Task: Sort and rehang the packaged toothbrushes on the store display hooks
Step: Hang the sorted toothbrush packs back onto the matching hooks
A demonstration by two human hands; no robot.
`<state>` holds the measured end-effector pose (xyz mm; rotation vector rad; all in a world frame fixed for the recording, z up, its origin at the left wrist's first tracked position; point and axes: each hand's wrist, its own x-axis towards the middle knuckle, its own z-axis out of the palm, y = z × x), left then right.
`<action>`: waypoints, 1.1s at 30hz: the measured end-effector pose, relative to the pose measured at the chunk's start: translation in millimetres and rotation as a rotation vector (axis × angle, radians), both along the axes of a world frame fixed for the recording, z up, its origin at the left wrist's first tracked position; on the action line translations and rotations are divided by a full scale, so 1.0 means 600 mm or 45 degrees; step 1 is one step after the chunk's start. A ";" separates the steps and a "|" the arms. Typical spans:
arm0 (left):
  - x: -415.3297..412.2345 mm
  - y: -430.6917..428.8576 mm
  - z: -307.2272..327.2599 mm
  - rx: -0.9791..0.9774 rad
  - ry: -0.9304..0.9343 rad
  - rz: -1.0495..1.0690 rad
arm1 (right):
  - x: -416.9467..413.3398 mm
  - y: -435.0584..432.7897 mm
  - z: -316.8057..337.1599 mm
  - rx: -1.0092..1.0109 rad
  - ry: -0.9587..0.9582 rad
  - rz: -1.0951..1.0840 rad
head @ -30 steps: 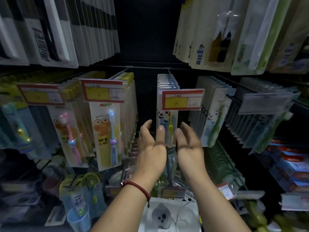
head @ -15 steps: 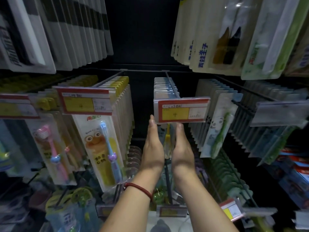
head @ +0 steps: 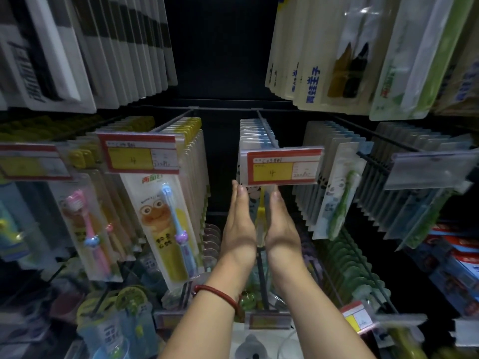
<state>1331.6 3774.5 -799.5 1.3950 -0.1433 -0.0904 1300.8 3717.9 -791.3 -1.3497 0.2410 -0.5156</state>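
Head: left hand point(head: 239, 229), right hand point(head: 282, 229) flank pack point(head: 260, 215) under "4" tag point(head: 283, 167).

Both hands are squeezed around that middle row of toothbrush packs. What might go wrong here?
The left hand and right hand press flat on the panda packs without gripping, so one might slip off its hook. The fingertips sit right under the price tag; a push upward might knock it askew.
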 end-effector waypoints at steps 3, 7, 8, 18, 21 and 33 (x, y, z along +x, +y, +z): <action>-0.001 0.002 0.000 -0.018 -0.021 -0.010 | 0.002 0.000 -0.001 0.020 -0.013 -0.013; -0.001 0.003 -0.001 -0.015 -0.056 -0.035 | 0.004 0.001 -0.001 0.012 -0.009 -0.046; 0.000 0.004 -0.001 -0.019 -0.052 -0.036 | 0.004 0.001 -0.001 0.008 -0.010 -0.046; -0.001 0.007 -0.004 0.025 -0.106 -0.074 | 0.012 -0.003 -0.012 -0.128 0.037 -0.022; -0.003 0.013 0.000 0.042 -0.095 -0.051 | 0.011 -0.004 -0.010 -0.169 0.031 -0.025; -0.061 0.075 -0.019 0.614 -0.180 0.048 | -0.066 -0.046 -0.013 -0.691 0.161 -0.154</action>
